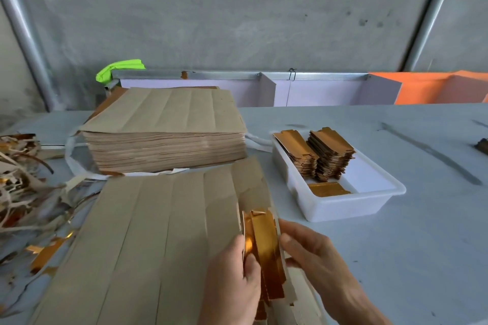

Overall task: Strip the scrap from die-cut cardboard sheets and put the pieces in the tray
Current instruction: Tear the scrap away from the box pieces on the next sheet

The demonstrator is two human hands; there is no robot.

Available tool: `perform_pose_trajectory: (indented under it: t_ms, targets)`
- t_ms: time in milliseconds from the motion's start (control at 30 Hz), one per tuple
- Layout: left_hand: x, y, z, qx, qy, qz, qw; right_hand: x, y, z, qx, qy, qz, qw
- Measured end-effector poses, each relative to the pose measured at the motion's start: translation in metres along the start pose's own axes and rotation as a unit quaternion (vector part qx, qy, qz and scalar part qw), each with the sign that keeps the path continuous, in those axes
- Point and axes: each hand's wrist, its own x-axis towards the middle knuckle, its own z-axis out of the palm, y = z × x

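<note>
A brown die-cut cardboard sheet [148,232] lies face down in front of me, slit into long strips. At its right edge, a gold-faced strip piece [266,250] stands on edge between my hands. My left hand [232,280] pinches it from the left with thumb and fingers. My right hand [314,261] holds it from the right, fingers curled against its edge. A white plastic tray [343,206] to the right holds two stacks of gold pieces [330,155] and one flat bundle near its front.
A tall stack of uncut brown sheets [166,129] stands behind the working sheet. A heap of gold and white scrap [23,192] covers the table's left side. A low white and orange barrier [317,90] runs along the far table edge.
</note>
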Motion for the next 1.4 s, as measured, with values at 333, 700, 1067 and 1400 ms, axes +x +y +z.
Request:
perform_pose_trajectory:
  t_ms: [333, 700, 1067, 1400]
  targets:
    - [-0.014, -0.005, 0.005, -0.037, -0.079, -0.062, 0.994, -0.008, 0.002, 0.002, 0.038, -0.049, 0.024, 0.998]
    - [-0.023, 0.003, 0.012, -0.083, -0.078, 0.016, 0.993, -0.017, 0.011, 0.012, -0.143, 0.01, -0.101, 0.984]
    - [0.005, 0.0, -0.012, -0.086, -0.165, -0.052, 0.981, -0.005, 0.014, 0.0, -0.104, 0.019, 0.104, 0.989]
    - [0.101, 0.006, 0.012, 0.221, -0.103, -0.106, 0.964, -0.008, 0.014, 0.034, -0.296, 0.066, -0.083, 0.949]
